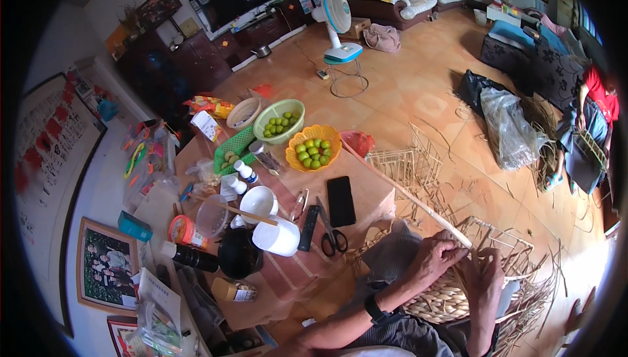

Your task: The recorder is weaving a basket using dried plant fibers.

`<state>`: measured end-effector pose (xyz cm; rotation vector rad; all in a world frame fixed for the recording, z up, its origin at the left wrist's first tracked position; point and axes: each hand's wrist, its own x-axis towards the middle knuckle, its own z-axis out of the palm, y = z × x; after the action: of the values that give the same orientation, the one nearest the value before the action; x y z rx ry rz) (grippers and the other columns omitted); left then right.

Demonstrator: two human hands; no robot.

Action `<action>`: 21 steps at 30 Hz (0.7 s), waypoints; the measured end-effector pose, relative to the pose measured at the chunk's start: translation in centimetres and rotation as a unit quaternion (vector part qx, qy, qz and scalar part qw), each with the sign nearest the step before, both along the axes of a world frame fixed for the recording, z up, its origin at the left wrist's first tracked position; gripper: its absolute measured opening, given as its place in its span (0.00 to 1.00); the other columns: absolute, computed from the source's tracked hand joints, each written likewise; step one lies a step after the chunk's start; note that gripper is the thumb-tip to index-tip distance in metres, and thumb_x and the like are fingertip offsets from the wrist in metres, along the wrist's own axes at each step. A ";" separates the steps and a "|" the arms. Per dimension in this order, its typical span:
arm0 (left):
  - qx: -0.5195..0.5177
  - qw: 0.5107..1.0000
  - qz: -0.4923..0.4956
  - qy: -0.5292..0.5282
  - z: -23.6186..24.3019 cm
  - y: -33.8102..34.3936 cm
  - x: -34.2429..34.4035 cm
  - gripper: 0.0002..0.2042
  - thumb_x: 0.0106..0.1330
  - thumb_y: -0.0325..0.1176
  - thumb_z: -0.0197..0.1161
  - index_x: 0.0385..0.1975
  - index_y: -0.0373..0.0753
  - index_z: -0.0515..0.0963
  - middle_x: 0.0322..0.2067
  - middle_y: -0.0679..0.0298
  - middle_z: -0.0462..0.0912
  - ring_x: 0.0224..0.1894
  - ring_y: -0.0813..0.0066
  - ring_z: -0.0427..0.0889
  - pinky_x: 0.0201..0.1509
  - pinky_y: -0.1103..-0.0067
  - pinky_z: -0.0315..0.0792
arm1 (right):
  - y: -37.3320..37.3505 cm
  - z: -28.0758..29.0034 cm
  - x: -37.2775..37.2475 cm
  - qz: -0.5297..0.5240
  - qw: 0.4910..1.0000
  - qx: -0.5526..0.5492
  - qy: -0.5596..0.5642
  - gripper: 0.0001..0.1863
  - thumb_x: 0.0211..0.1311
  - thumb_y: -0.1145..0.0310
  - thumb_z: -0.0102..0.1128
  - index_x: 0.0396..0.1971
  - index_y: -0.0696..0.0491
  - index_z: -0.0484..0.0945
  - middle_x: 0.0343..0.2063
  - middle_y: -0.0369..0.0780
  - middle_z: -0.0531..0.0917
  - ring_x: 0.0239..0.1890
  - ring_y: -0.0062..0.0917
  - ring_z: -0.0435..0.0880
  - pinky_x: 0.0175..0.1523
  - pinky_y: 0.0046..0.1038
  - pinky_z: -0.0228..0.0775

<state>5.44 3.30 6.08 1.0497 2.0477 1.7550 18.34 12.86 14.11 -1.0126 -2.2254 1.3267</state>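
A long pale flat strand (418, 208) stretches diagonally from near the yellow fruit bowl down to my hands. My left hand (437, 260) is closed on it, with fingertips pinched near its lower end. Beside it, my right hand (483, 275) has bent fingers closed on the strand just to the right. Below both hands sits a partly woven straw basket (425, 308) on a wire frame, in my lap and partly hidden by my forearms. Loose dried strands (540, 291) lie around the basket at the right.
A cluttered table (294, 285) at left holds scissors (332, 242), a phone (341, 201), cups and fruit bowls (313, 154). Wire frames (409, 160) and plastic bags (507, 128) lie on the floor. A fan (337, 13) stands behind. Another person (598, 95) in red sits at far right.
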 end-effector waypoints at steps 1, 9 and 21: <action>0.011 1.000 -0.003 0.010 -0.2 0.1 -0.1 0.09 0.68 0.30 0.75 0.35 0.29 0.84 0.30 0.57 0.78 0.30 0.70 0.77 0.33 0.73 0.72 | 0.1 -1.1 0.8 0.010 0.997 0.075 0.010 0.14 0.66 0.76 0.72 0.46 0.55 0.75 0.22 0.39 0.79 0.25 0.20 0.76 0.32 0.25 0.68; -0.004 0.996 -0.009 -0.087 0.8 -0.7 0.1 0.13 0.66 0.39 0.78 0.35 0.34 0.85 0.28 0.65 0.83 0.30 0.81 0.80 0.33 0.77 0.73 | -1.2 -5.6 3.6 -0.042 0.986 -0.038 0.160 0.13 0.62 0.90 0.63 0.42 0.57 0.80 0.37 0.37 0.79 0.40 0.25 0.79 0.45 0.27 0.76; 0.002 0.988 -0.127 -0.088 4.1 -3.1 -0.9 0.11 0.74 0.35 0.70 0.40 0.31 0.84 0.32 0.64 0.73 0.36 0.74 0.75 0.43 0.75 0.71 | -0.8 -4.6 6.5 -0.011 0.968 -0.135 0.210 0.06 0.69 0.81 0.69 0.43 0.59 0.84 0.38 0.36 0.83 0.39 0.18 0.83 0.42 0.21 0.77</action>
<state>4.55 0.22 10.16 1.0623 1.7229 1.6585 24.86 12.01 9.50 -0.7477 -1.7475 1.6862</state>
